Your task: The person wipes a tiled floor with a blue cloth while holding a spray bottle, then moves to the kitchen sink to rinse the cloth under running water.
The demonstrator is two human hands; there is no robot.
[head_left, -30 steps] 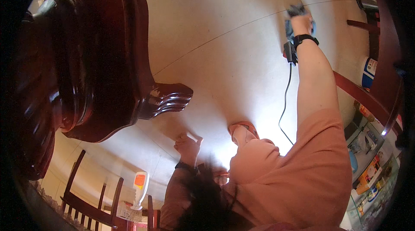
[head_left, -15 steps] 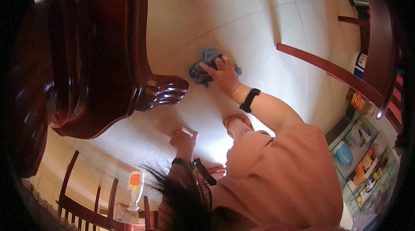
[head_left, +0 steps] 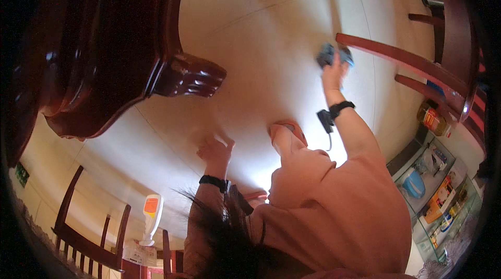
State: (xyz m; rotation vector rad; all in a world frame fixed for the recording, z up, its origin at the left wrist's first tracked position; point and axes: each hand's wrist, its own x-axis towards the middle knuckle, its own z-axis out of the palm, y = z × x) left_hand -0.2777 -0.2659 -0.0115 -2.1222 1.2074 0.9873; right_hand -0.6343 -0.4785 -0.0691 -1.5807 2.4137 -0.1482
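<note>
My right hand [head_left: 335, 73] is pressed onto a crumpled grey-blue cloth [head_left: 325, 56] on the pale tiled floor [head_left: 271, 65]. Its fingers grip the cloth, right beside the lower end of a dark red wooden chair leg [head_left: 376, 51]. A black band with a small dangling device circles that wrist. Low on the left, my left hand [head_left: 215, 149] is held over or against the floor, thumb apart from the fingers, and nothing shows in it. Whether it touches the floor I cannot tell. My slippered foot [head_left: 288, 129] stands between the two hands.
A heavy carved dark wood base with a clawed foot [head_left: 194, 76] fills the left. At the lower left are a white spray bottle with an orange label [head_left: 152, 211] and a slatted chair [head_left: 86, 242]. Glass shelves with small goods [head_left: 441, 190] and an oil bottle [head_left: 434, 120] stand right.
My right hand has carried the cloth across the floor to the right, up to the chair leg. My left hand has shifted slightly upward in the view.
</note>
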